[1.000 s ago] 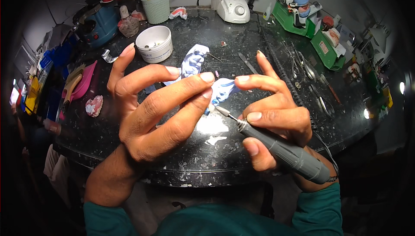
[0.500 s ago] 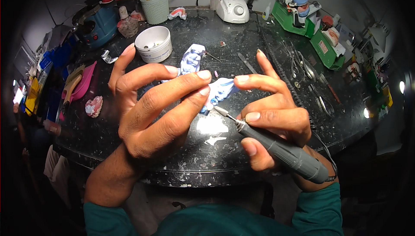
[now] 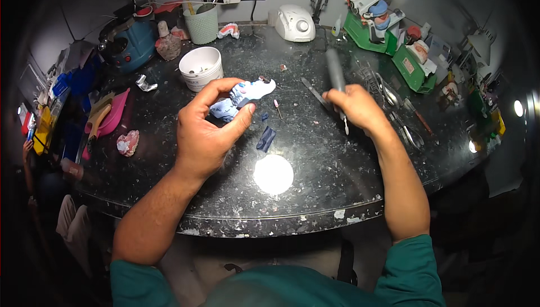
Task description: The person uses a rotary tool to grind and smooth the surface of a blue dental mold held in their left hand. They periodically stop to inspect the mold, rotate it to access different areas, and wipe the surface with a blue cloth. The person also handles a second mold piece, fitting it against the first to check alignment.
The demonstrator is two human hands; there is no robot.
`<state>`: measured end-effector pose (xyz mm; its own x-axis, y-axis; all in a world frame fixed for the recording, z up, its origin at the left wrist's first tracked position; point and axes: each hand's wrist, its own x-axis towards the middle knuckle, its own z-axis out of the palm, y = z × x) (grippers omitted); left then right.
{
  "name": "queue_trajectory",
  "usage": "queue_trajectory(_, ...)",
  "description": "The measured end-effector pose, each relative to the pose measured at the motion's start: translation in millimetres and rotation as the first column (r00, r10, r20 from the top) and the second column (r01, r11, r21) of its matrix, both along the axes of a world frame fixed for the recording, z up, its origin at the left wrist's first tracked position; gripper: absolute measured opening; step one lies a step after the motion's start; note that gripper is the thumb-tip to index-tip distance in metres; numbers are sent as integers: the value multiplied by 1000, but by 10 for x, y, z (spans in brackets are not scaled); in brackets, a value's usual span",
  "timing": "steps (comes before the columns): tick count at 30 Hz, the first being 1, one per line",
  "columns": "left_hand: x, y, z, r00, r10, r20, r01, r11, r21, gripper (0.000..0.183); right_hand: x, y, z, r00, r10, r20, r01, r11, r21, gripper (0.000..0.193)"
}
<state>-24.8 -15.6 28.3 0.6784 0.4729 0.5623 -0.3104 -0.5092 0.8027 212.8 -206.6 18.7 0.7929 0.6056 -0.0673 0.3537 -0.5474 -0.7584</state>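
My left hand (image 3: 203,132) is closed around a pale blue and white dental cast (image 3: 253,90), raised over the table, its fingers curled behind it and the thumb at its near side. To the right, my right hand (image 3: 360,107) grips a grey rotary handpiece (image 3: 336,68). The handpiece body slants away from me, and its metal bur (image 3: 345,124) points back toward me, apart from the cast. A flat metal blade (image 3: 315,92) lies just left of the right hand. Between the hands lie a pink-tipped bur (image 3: 278,109) and a dark blue piece (image 3: 266,139).
A white tub (image 3: 201,71) stands beyond my left hand. A white control box (image 3: 296,24) is at the back. Metal instruments (image 3: 391,93) and green boxes (image 3: 413,68) occupy the right. At left are a pink dustpan (image 3: 115,114) and a pink-white cast (image 3: 128,143).
My right hand has drawn the handpiece away from the cast to the right and turned it around. My left hand has shifted left, with the cast turned; the dark blue piece now shows.
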Motion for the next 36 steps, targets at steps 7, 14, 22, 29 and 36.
queue_trajectory(7, -13, 64, -49, 997, -70, 34, 67, 994, 88, 29, -389, 125, 120, 987, 163, -2, -158, 951, -267, 42)
queue_trajectory(14, -21, 86, -62, 997, -66, 33, 58, 974, 220, 28, -459, 171, 171, 959, 201, 198, -97, 893, -439, 49)
queue_trajectory(22, -28, -43, 11, 999, -33, 36, 27, 989, 146, 30, -432, 121, 91, 921, 171, 350, -11, 909, -416, 55)
queue_trajectory(29, -21, 19, -43, 987, -148, 67, 154, 982, -109, 38, -466, 112, 173, 909, 132, 395, 38, 919, -393, 47)
queue_trajectory(36, 22, -48, -105, 917, -380, 122, 390, 783, -485, 35, -932, 251, 148, 431, 170, 886, -742, 625, 241, 69)
